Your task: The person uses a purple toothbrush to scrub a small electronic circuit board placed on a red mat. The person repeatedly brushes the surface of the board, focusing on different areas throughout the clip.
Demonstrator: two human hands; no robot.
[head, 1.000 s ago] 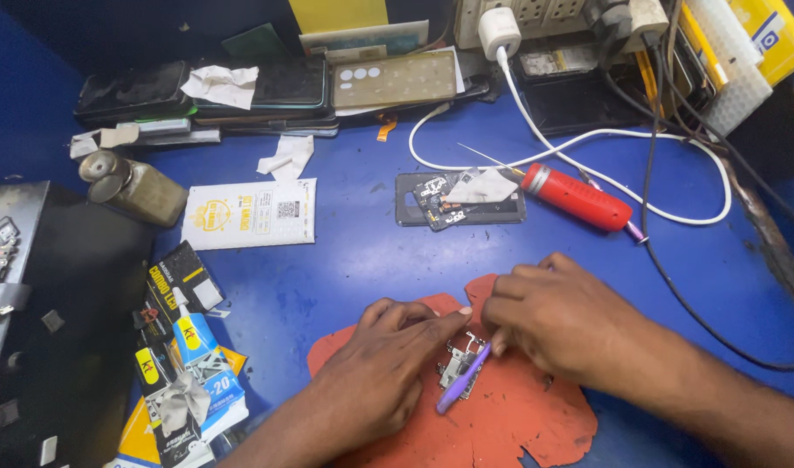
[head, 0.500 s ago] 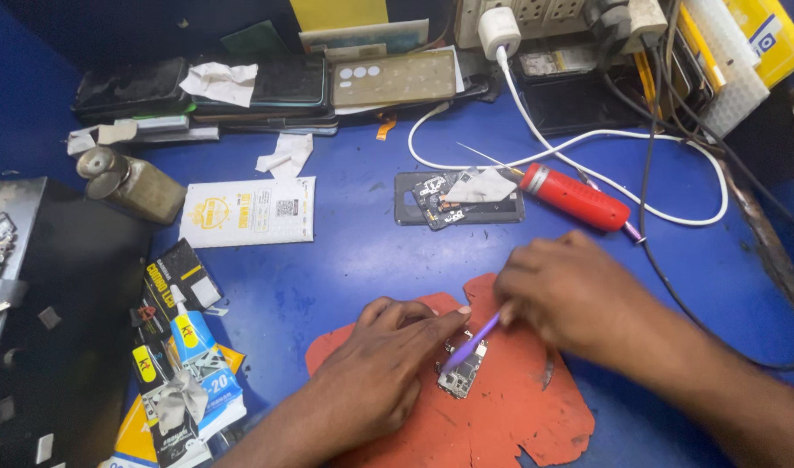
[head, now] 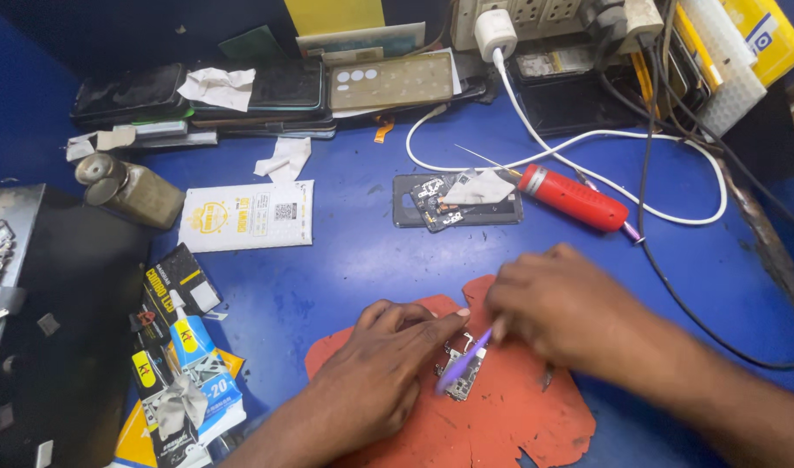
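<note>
While both hands work low in the view, at about six o'clock, a small silver-grey circuit board (head: 463,371) lies on a ragged orange-red rubber mat (head: 535,425) spread on the blue tabletop (head: 345,260). Left hand (head: 381,374) rests palm-down on the mat, fingers close together and stretched toward three o'clock, fingertips pressing the board's upper left edge. Right hand (head: 563,314) sits just at the board's two o'clock, fingers curled and pinched on the upper end of a thin purple plastic tool (head: 466,360); the tool slants down toward seven o'clock across the board, touching it.

At twelve o'clock from the hands, well apart: a dark phone frame (head: 457,208) lying flat with loose parts and a scrap of white paper on it. Just at its three o'clock, a red cylindrical tool (head: 577,199) lies on its side, with a white cable (head: 587,143) looping around it up to a white plug. At ten o'clock, a white printed packet (head: 246,215) and a dull brass-coloured bottle (head: 135,187) lying tipped. At eight o'clock, a heap of small printed boxes (head: 178,347). Stacked phones (head: 197,91) line the far edge.
</note>
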